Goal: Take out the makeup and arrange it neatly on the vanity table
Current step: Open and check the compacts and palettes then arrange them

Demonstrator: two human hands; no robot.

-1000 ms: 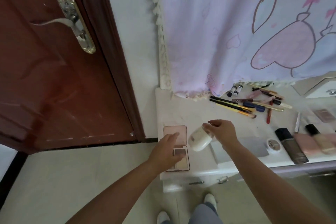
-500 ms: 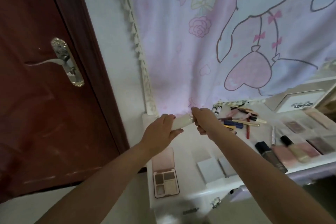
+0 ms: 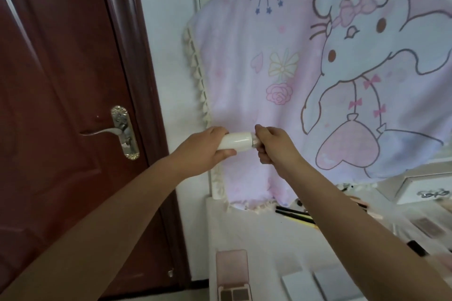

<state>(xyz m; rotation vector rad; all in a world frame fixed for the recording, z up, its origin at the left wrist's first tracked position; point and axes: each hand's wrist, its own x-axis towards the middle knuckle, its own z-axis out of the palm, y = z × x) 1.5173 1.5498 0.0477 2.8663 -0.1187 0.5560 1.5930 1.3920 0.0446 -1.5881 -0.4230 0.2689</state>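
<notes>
A small white bottle (image 3: 236, 142) lies sideways in the air, high above the white vanity table (image 3: 256, 234). My left hand (image 3: 206, 148) grips its body from the left. My right hand (image 3: 272, 145) pinches the cap end on the right. Down on the table an open pink eyeshadow palette (image 3: 232, 276) lies at the front left. Two grey flat compacts (image 3: 315, 286) lie to its right. Black and yellow pencils (image 3: 297, 215) lie near the cloth's hem, partly hidden by my right forearm.
A pink cartoon cloth (image 3: 318, 80) hangs over the mirror behind the table. A dark red door (image 3: 61, 105) with a brass handle (image 3: 122, 132) stands at the left. A white drawer box (image 3: 425, 188) and blurred makeup items (image 3: 425, 227) sit at the right.
The view has tilted upward. Both hands have lifted the bottle from just above the table to well above it, and my left hand left the palette to take the bottle's body.
</notes>
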